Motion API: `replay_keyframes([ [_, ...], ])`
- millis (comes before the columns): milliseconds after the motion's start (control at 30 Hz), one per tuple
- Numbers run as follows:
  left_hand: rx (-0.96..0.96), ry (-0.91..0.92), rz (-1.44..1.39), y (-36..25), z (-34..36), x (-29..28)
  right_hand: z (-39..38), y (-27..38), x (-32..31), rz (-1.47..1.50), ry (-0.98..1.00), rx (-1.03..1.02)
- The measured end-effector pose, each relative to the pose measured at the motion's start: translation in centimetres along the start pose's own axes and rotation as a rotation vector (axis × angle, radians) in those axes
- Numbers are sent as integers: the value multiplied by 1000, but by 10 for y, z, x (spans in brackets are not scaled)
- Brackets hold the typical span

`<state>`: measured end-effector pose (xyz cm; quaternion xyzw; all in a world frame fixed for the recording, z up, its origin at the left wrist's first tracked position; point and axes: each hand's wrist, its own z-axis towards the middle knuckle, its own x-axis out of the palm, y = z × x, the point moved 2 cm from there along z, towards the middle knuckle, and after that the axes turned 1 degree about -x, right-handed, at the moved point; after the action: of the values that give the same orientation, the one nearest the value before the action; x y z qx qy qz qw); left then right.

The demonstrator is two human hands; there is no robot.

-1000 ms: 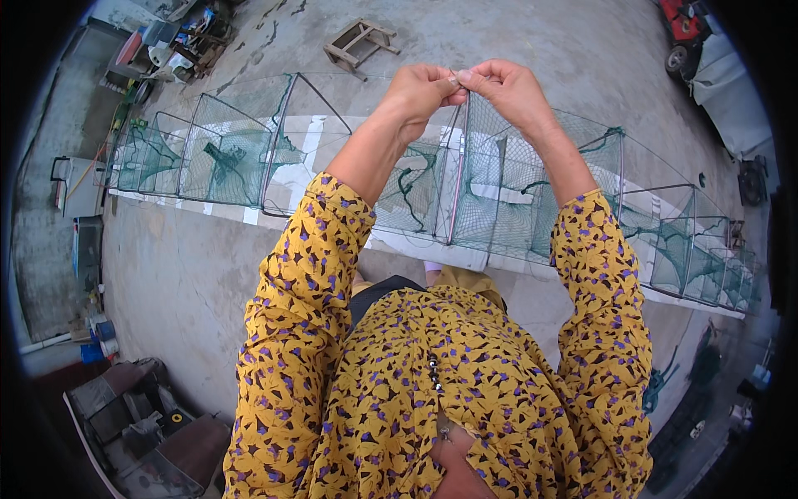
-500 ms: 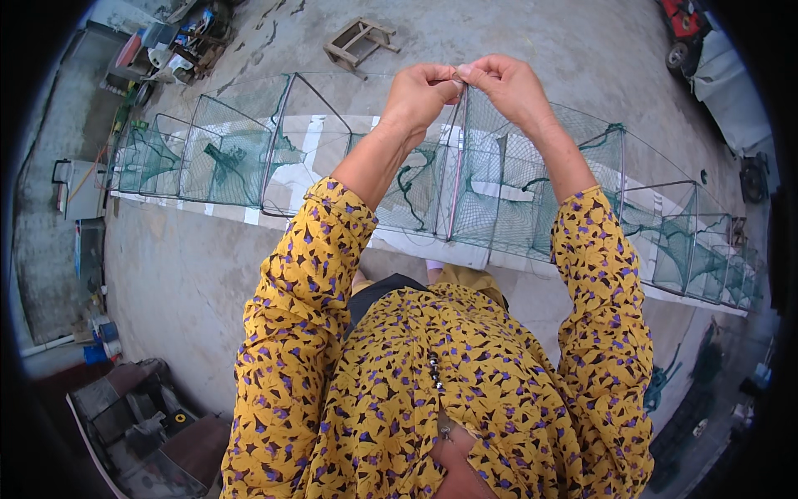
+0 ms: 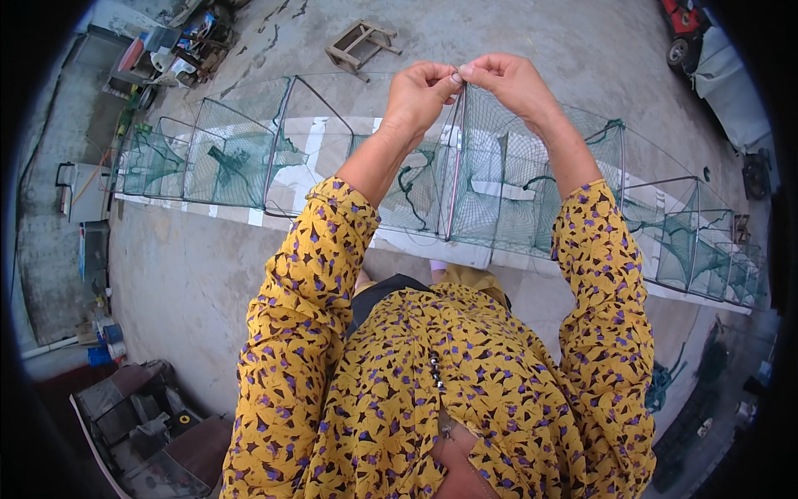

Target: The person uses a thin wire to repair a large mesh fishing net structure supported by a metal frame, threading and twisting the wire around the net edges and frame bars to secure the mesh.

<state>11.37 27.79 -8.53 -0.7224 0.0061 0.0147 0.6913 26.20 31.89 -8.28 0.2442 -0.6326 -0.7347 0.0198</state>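
A long green net trap (image 3: pixel 519 195) with several dark rectangular frames stretches from left to right in front of me. My left hand (image 3: pixel 420 93) and my right hand (image 3: pixel 504 83) meet at the top corner of one middle frame (image 3: pixel 455 179). Thumb and forefinger are pinched together on each hand, the tips almost touching. Whatever cord or netting lies between the fingertips is too small to make out. On both sides of my arms the mesh spreads over the other frames, with darker green netting bunched inside.
Beneath the trap runs a long pale board (image 3: pixel 291 177). A small wooden stool (image 3: pixel 362 46) is on the concrete floor beyond it. Clutter (image 3: pixel 170 54) lines the far left wall, a vehicle-like thing with dark panels (image 3: pixel 150 428) stands near left, and a red wheeled machine (image 3: pixel 683 33) far right.
Both hands stay pinched at the same frame corner, with only slight finger movement. The view has shifted a little; the trap has not visibly moved.
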Motion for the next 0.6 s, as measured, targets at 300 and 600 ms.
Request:
replay_keyframes([
  [300, 64, -21, 97, -3, 3, -2, -12, 28, -26, -175, 139, -68],
  [600, 22, -30, 137, -11, 5, 0, -10, 41, -37, 459, 19, 86],
])
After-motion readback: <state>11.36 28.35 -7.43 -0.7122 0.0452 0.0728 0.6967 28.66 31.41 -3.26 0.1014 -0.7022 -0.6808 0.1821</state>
